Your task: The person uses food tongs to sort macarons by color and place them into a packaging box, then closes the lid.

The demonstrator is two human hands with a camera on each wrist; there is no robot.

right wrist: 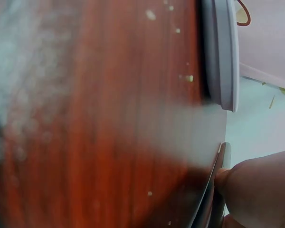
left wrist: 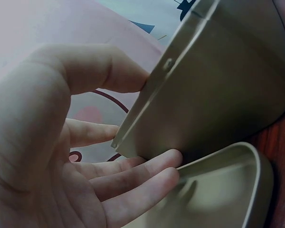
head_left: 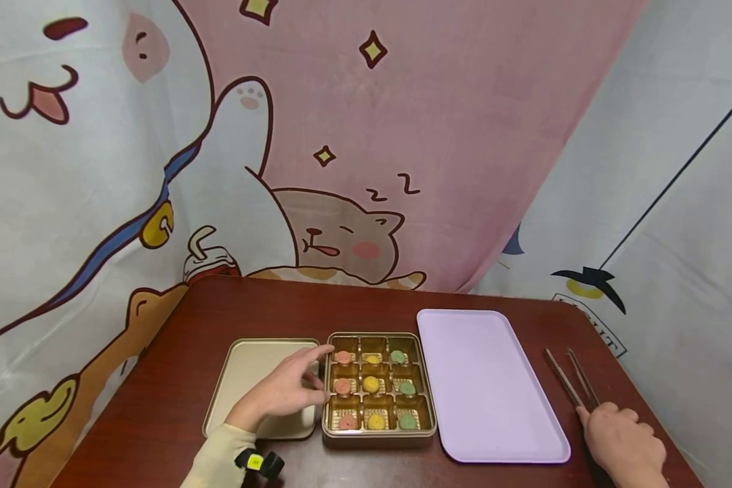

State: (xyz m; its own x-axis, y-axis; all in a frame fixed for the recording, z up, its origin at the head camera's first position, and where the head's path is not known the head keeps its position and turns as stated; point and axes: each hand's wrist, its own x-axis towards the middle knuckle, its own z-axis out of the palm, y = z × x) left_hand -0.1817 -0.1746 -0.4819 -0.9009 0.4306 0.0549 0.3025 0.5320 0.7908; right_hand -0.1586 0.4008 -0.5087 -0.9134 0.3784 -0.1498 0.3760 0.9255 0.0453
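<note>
In the head view a gold square tin [head_left: 379,434] sits at the middle of the table, split into nine compartments. Each compartment holds a small round sweet: pink [head_left: 343,386] on the left, yellow [head_left: 371,384] down the middle, green [head_left: 407,388] on the right. My left hand [head_left: 283,390] touches the tin's left side; the left wrist view has thumb and forefinger at its rim and other fingertips against its wall [left wrist: 204,85]. Far right, my right hand [head_left: 625,440] grips metal tongs [head_left: 564,378] whose arms are spread apart, pointing toward the table's back.
Left of the tin lies its gold lid [head_left: 250,379], partly under my left hand. A pale purple tray [head_left: 488,386] lies between the tin and the tongs. Small light crumbs [right wrist: 189,78] dot the table in the right wrist view. A cartoon-printed cloth [head_left: 463,135] hangs behind the table.
</note>
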